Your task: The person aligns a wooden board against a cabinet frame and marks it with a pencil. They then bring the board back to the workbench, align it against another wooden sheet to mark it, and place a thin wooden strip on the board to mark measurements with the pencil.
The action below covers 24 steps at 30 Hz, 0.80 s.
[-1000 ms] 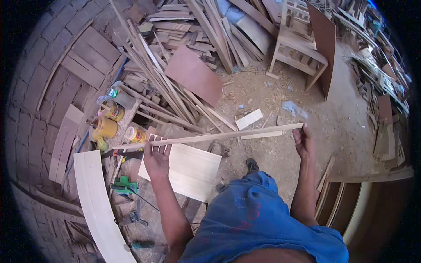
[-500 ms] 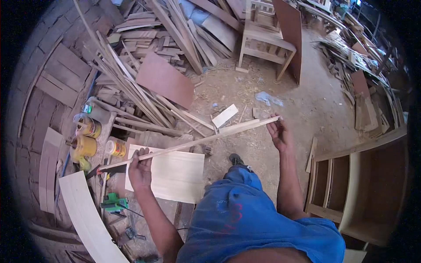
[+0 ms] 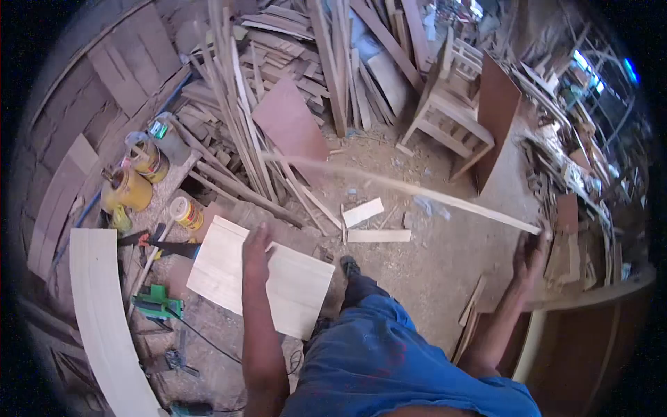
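A long thin wooden strip (image 3: 431,197) slants across the middle of the view, its far left end blurred by motion. Near its right end, my right hand (image 3: 531,254) grips it. My left hand (image 3: 257,251) is off the strip, fingers stretched upward and holding nothing. Below that hand lies a pale wooden board (image 3: 299,281) on the workbench; whether they touch, I cannot tell.
At left are a green power tool (image 3: 158,303), a handsaw (image 3: 174,247), a small tub (image 3: 186,212), yellow containers (image 3: 132,189) and a long pale panel (image 3: 104,313). A wooden chair (image 3: 451,128) stands ahead. A wooden cabinet frame (image 3: 590,295) is at right.
My left hand has let go of the strip. My right hand has moved right and lower with it, and the strip's left end has swung up and away. The view has shifted.
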Tool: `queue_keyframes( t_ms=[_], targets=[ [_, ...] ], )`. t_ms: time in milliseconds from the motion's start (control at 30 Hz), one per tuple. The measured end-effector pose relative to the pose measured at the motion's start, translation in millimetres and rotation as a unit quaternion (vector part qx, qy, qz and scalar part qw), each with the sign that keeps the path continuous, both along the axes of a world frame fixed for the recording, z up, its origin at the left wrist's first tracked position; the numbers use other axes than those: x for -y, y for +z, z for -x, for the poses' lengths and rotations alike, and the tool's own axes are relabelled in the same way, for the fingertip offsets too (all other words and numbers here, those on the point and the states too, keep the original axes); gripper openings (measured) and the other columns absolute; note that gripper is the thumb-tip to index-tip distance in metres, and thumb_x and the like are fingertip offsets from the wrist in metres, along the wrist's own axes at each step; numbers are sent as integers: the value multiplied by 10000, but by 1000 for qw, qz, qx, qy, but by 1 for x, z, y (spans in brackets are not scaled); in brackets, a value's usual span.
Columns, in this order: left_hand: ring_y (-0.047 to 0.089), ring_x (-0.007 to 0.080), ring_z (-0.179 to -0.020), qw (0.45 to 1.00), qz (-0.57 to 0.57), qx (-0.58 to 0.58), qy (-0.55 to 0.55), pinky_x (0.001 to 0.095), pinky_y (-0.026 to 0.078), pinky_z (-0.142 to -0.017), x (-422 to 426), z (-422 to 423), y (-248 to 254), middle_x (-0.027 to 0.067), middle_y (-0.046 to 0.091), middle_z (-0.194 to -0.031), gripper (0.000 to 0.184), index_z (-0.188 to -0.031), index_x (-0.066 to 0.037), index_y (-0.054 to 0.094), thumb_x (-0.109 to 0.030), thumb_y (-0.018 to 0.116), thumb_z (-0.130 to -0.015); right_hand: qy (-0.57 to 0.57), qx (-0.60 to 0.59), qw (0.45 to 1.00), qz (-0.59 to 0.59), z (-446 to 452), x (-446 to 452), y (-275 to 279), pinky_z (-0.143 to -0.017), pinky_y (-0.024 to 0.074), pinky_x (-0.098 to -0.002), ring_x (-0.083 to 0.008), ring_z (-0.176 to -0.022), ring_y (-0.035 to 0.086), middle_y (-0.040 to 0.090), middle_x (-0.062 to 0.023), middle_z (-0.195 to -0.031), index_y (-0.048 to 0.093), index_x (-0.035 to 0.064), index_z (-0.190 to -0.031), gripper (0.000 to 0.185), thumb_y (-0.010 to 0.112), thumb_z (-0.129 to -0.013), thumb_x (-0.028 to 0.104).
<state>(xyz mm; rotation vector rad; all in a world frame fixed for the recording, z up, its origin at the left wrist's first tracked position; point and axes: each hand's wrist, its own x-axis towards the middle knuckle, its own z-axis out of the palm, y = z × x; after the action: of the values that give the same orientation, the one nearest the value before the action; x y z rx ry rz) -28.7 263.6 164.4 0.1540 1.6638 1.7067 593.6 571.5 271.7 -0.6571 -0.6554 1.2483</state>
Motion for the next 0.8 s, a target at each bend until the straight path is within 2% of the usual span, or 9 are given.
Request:
queue_keyframes(
  t_ms=[33, 100, 133, 167, 233, 300, 533, 633, 800],
  targets=[
    [619, 268, -1214, 997, 50, -12, 59, 451, 495, -1012, 5, 21, -25, 132, 659, -1292, 460, -1274, -16, 615, -401, 613, -1022, -12, 16, 1000, -14, 9, -4, 17, -1023, 513, -356, -219, -1125, 626, 672, -87, -1196, 637, 25, -1250, 401, 651, -1036, 365],
    [603, 279, -1215, 976, 61, -162, 131, 451, 500, -999, 29, 105, -163, 170, 644, -1281, 492, -1318, -54, 600, -394, 666, -968, 31, 75, 995, -55, 21, -38, 30, -1072, 496, -386, -228, -1242, 582, 635, -103, -1289, 623, 8, -1271, 407, 594, -1069, 361],
    [604, 319, -1212, 944, 179, -150, 234, 474, 502, -996, 29, 108, -156, 198, 632, -1299, 544, -1344, -67, 586, -435, 680, -954, 14, 90, 995, -47, 51, -44, 43, -1075, 495, -388, -230, -1252, 579, 634, -108, -1290, 622, 10, -1273, 410, 582, -1074, 366],
    [606, 358, -1210, 893, 280, -113, 332, 496, 503, -993, 28, 111, -148, 226, 620, -1317, 597, -1369, -81, 572, -477, 695, -939, -4, 105, 994, -38, 84, -47, 54, -1078, 493, -390, -232, -1262, 576, 633, -113, -1290, 622, 11, -1275, 413, 570, -1080, 371],
    [578, 460, -1246, 711, 569, -199, 363, 595, 494, -977, 27, 124, -153, 300, 556, -1407, 723, -1449, -90, 506, -608, 623, -958, 3, 177, 982, -60, 176, -50, 71, -1032, 519, -379, -233, -1172, 626, 656, -130, -1219, 623, 3, -1292, 453, 572, -1076, 398],
    [473, 541, -1360, 555, 687, -239, 404, 656, 433, -1047, 32, 143, -213, 329, 441, -1525, 833, -1525, -87, 432, -712, 491, -979, 43, 217, 972, -75, 264, -61, 78, -996, 536, -374, -227, -1127, 645, 666, -129, -1190, 623, 2, -1303, 483, 597, -1061, 420],
    [332, 486, -1499, 495, 749, -217, 382, 660, 304, -1165, 7, 126, -200, 325, 309, -1623, 800, -1630, -81, 280, -646, 303, -1064, 155, 317, 927, -126, 563, -113, 52, -885, 589, -351, -168, -972, 667, 687, -96, -1061, 713, -28, -1194, 404, 654, -1040, 340],
    [294, 488, -1515, 493, 756, -212, 374, 654, 264, -1189, 0, 129, -194, 328, 282, -1634, 808, -1635, -75, 263, -645, 295, -1064, 188, 349, 899, -185, 671, -112, 45, -805, 580, -308, -134, -828, 664, 695, -81, -914, 755, -30, -1053, 373, 685, -1022, 335],
    [248, 475, -1537, 514, 746, -195, 376, 638, 223, -1212, -8, 133, -187, 315, 243, -1654, 792, -1640, -72, 251, -622, 296, -1071, 261, 427, 826, -259, 800, -115, 43, -792, 562, -273, -100, -772, 646, 702, -44, -868, 753, -32, -1093, 338, 700, -1017, 293]
  ],
)
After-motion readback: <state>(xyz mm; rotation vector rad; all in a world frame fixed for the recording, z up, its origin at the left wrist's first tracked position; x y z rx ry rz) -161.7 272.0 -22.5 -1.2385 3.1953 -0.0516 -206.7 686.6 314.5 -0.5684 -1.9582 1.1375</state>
